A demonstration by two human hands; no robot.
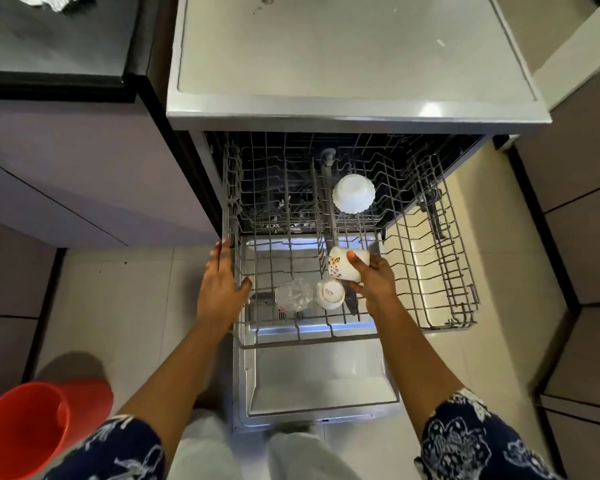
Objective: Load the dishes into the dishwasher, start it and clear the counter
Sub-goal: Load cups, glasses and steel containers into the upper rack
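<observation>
Pulled out over the lowered, steel-lined door [319,379] of the dishwasher [343,64]: a grey wire rack [430,271], an open grid with upright tines. Gripped on its side in the right hand [371,282], thumb pressed across the glossy ceramic wall and fingers curled underneath: a floral cup [343,263], held just above the rack's middle tines. Laid along the rack's rim at 9 o'clock: the left hand [222,282], fingers straight, thumb reaching inward over the wire, nothing held. Set mouth-down at 7 o'clock of the held piece: a round white cup [329,294] with a printed base, just beside a clear glass [293,294] at its 9 o'clock. Upturned at 12 o'clock, deeper in: a white bowl [354,194] with a scalloped edge. Down at 8 o'clock of the frame, on pale tiles [136,306]: a smooth orange bucket [32,427].
</observation>
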